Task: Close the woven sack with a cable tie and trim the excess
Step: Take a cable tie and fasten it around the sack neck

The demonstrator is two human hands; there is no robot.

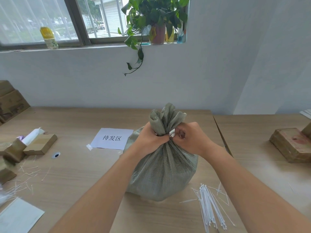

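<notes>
Gripping one woven sack's [161, 169] gathered neck: left hand [149, 140], right hand [190, 138].

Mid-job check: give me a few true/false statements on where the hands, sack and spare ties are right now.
1. Both hands grip the gathered neck of the woven sack. True: left hand, right hand.
2. The spare cable ties lie left of the sack. False: they lie to its right, near the front edge.
3. The sack stands upright on the table. True.
4. The paper sign lies on top of the sack. False: it lies flat on the table behind it.
</notes>
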